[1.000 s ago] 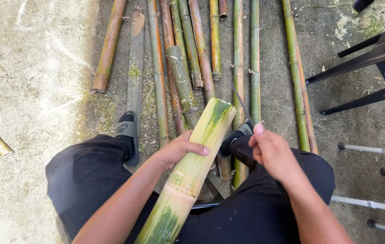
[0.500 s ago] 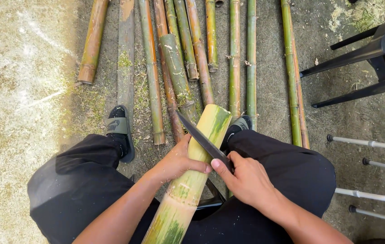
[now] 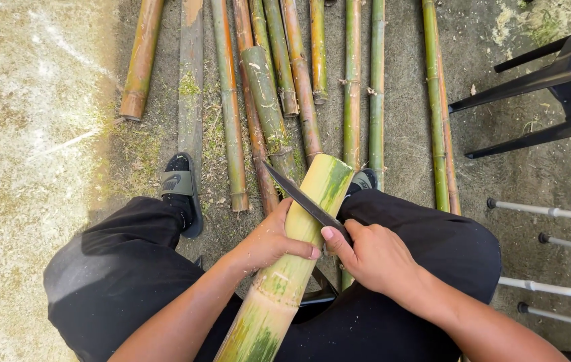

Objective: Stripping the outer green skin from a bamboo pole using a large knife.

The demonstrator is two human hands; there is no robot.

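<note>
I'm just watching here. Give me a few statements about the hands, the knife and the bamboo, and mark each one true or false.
1. The left hand grips the thick bamboo section. True.
2. The right hand holds a hammer. False: it holds a dark-bladed knife.
3. The knife blade lies across the thick bamboo section near its far end. True.
4. The bamboo poles on the ground are stacked on a table. False: they lie side by side on the ground.
5. The person is barefoot. False: a dark sandal shows on the left foot.
</note>
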